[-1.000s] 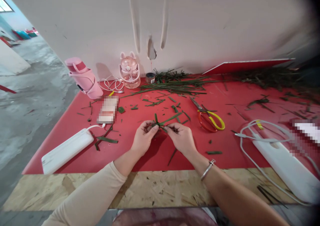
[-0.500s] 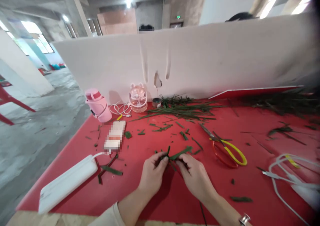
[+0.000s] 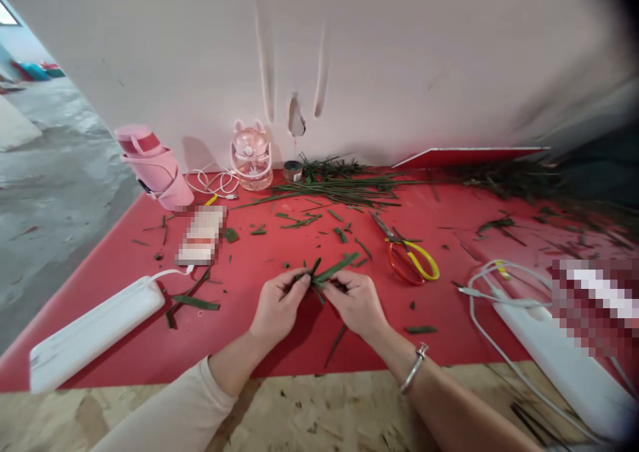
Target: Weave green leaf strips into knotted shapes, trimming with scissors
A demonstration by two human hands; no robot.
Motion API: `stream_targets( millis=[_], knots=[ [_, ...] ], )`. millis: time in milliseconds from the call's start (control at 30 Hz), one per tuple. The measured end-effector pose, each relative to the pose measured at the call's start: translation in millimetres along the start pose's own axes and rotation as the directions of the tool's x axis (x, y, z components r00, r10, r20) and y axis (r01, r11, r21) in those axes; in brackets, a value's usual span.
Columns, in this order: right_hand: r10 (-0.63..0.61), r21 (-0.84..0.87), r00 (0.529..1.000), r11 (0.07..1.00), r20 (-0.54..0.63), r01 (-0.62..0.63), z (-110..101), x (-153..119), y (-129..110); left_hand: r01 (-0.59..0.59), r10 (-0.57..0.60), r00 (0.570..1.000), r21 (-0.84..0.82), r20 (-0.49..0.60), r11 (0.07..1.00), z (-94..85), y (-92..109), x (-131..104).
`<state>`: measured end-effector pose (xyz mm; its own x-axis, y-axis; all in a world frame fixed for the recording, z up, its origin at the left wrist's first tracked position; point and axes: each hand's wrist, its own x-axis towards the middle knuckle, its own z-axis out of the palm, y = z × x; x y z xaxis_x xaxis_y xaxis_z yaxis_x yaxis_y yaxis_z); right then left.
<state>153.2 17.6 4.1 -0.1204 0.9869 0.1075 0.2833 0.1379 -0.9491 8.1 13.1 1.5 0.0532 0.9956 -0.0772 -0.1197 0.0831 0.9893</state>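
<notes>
My left hand point(image 3: 280, 303) and my right hand point(image 3: 357, 299) meet over the red table, thumbs and fingertips pinched on a small piece of green leaf strips point(image 3: 335, 267). Several strip ends stick out between the hands, the longest pointing up and right. How the strips cross inside my fingers is hidden. To the right lie scissors point(image 3: 407, 255) with one red and one yellow handle, blades slightly apart. Cut bits of leaf are scattered around, among them a strip point(image 3: 197, 302) left of my hands. A bundle of long green strips point(image 3: 344, 189) lies beyond.
A white power bank point(image 3: 97, 332) is cabled to a phone point(image 3: 202, 235) on the left. At the back stand a pink flask point(image 3: 157, 172), a clear pink bottle point(image 3: 252, 159) and a small tin point(image 3: 292, 170), before a white partition point(image 3: 399, 66). A white cable point(image 3: 474, 319) coils at right.
The view has tilted down, showing more of the table's front edge. My right fingers have moved closer to my left, nearer the crossing of the strips.
</notes>
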Motion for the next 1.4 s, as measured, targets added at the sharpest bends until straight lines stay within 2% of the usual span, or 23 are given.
stream_targets(
  millis=[100,167,267,367,433,533,733,833,933,1067,1233,1400],
  knots=[
    [0.062,0.154,0.998,0.987,-0.030,-0.057,0.6,0.5,1.1,-0.052,0.052,0.998,0.016,0.021,0.999,-0.2,-0.1,-2.5],
    [0.052,0.154,0.996,0.987,-0.068,-0.041,-1.0,-0.5,1.6,-0.068,0.068,0.997,-0.025,0.024,0.997,-0.1,-1.5,-4.0],
    [-0.082,-0.028,0.980,0.997,-0.180,0.078,-6.3,-3.7,-0.5,-0.031,0.031,1.000,-0.219,-0.004,0.975,-0.2,-4.9,-4.6],
    [-0.317,-0.294,0.924,0.923,-0.215,0.248,-11.6,-6.5,-5.7,0.053,-0.055,0.998,-0.374,0.006,0.926,-0.8,-6.8,-2.7],
    [-0.428,-0.392,0.884,0.858,-0.187,0.333,-13.3,-7.2,-8.8,0.080,-0.078,0.997,-0.385,0.022,0.919,-1.1,-5.5,-1.2],
    [-0.472,-0.430,0.867,0.824,-0.159,0.369,-13.4,-6.9,-10.2,0.040,-0.039,0.999,-0.303,0.011,0.952,-1.3,-0.1,-0.8],
    [-0.315,-0.351,0.931,0.906,-0.184,0.238,-9.6,-6.9,-5.5,-0.109,0.111,0.994,-0.111,0.005,0.988,-1.0,6.5,-4.4],
    [-0.118,-0.143,0.973,0.986,-0.198,0.091,-5.3,-5.4,-2.1,-0.141,0.139,0.989,-0.049,-0.042,0.989,-0.6,3.8,-4.5],
    [0.039,0.060,0.986,0.998,-0.160,-0.030,-1.1,-3.3,1.1,-0.163,0.162,0.985,-0.005,-0.062,0.987,-1.1,1.0,-3.6],
    [0.082,0.127,0.984,0.990,-0.156,-0.063,1.1,-2.7,2.8,-0.192,0.197,0.977,0.070,-0.074,0.979,-2.8,0.3,-2.7],
    [0.112,0.214,0.983,0.974,-0.144,-0.079,-0.4,-1.1,3.1,-0.188,0.192,0.981,0.090,-0.030,0.978,-2.8,3.6,-4.3],
    [0.138,0.284,0.981,0.954,-0.133,-0.096,1.7,1.2,1.2,-0.186,0.192,0.981,0.111,-0.041,0.976,0.3,6.4,-6.8]
  ],
)
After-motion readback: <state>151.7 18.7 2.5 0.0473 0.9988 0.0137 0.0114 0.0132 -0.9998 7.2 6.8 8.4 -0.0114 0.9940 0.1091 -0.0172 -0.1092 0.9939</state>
